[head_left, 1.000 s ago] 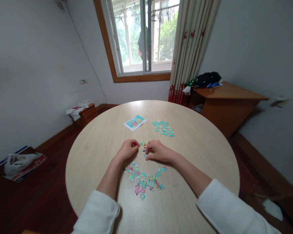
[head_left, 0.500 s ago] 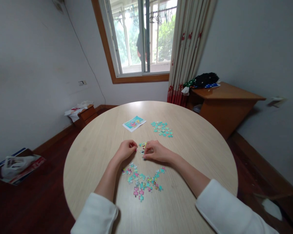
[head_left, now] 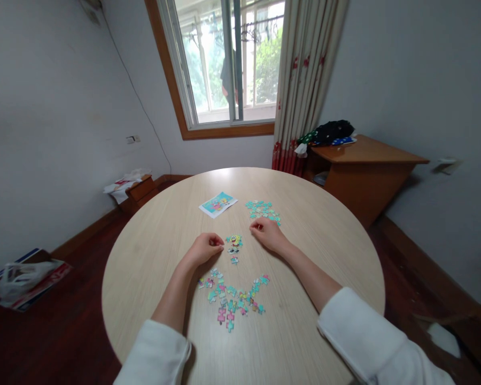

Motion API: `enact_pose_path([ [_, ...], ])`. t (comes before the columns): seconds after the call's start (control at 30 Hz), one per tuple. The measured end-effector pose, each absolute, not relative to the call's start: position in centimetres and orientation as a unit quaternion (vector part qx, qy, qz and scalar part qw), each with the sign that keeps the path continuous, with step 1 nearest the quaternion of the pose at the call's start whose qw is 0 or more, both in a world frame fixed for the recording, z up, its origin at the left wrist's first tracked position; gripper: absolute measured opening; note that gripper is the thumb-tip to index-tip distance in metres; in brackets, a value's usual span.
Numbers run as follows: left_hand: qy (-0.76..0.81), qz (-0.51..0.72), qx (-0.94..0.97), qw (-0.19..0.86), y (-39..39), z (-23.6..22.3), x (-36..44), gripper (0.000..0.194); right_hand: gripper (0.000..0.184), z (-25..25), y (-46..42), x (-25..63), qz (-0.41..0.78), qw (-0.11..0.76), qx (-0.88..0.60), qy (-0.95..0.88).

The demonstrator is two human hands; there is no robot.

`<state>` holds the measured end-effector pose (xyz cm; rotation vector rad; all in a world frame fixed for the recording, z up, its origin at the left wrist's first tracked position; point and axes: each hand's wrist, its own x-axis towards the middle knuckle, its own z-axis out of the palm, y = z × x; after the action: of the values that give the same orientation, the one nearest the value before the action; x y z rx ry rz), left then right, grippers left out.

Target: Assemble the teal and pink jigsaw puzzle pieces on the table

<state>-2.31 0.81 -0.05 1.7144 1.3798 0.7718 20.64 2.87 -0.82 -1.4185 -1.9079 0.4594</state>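
Observation:
Left of a small joined group of puzzle pieces (head_left: 235,240) with a yellow cartoon face, my left hand (head_left: 207,248) rests with its fingers curled to a pinch. Whatever lies between those fingertips is too small to make out. My right hand (head_left: 268,234) hovers at the near edge of a pile of turquoise puzzle pieces (head_left: 260,207), its fingers curled together and no piece visible in them. Below the yellow face lie a dark-and-white puzzle piece (head_left: 233,250) and a single puzzle piece (head_left: 234,260). Closer to me spread many loose pink, turquoise and yellow puzzle pieces (head_left: 231,306).
A picture card (head_left: 218,204) lies at the far left of the round wooden table (head_left: 152,256). Beyond the table stand a brown desk (head_left: 369,160) with dark cloth on it and a curtain (head_left: 307,75). A person (head_left: 229,77) shows through the window.
My right hand has left the middle pieces and moved up and right to the turquoise pile, uncovering the yellow face group and the single piece. My left hand has barely moved.

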Motion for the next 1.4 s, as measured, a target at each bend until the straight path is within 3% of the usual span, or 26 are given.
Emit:
enact_pose_path([
  [0.2, 0.546, 0.298, 0.676, 0.395, 0.7, 0.2, -2.1, 0.017, 0.015, -0.8, 2.3, 20.3, 0.211, 0.357, -0.500, -0.760],
  [0.33, 0.543, 0.300, 0.678, 0.393, 0.7, 0.1, -2.1, 0.017, 0.014, 0.2, 1.2, 20.0, 0.296, 0.320, -0.463, -0.772],
  [0.5, 0.545, 0.297, 0.683, 0.386, 0.7, 0.2, -2.0, 0.015, 0.005, 2.0, 0.6, 21.3, 0.447, 0.180, -0.411, -0.774],
  [0.7, 0.549, 0.292, 0.689, 0.372, 0.6, 0.2, -2.1, 0.016, 0.030, 3.0, 0.4, 22.9, 0.534, 0.040, -0.353, -0.768],
  [1.03, 0.546, 0.290, 0.683, 0.389, 0.7, 0.3, -2.0, 0.019, 0.043, 3.5, -0.2, 21.8, 0.440, -0.093, -0.380, -0.808],
  [1.23, 0.548, 0.291, 0.683, 0.387, 0.6, 0.4, -1.9, 0.019, 0.018, 3.8, -0.4, 21.5, 0.418, -0.073, -0.395, -0.815],
  [1.4, 0.545, 0.294, 0.679, 0.393, 0.5, 0.4, -1.8, 0.018, 0.013, 3.2, -0.1, 21.4, 0.408, -0.025, -0.407, -0.817],
])
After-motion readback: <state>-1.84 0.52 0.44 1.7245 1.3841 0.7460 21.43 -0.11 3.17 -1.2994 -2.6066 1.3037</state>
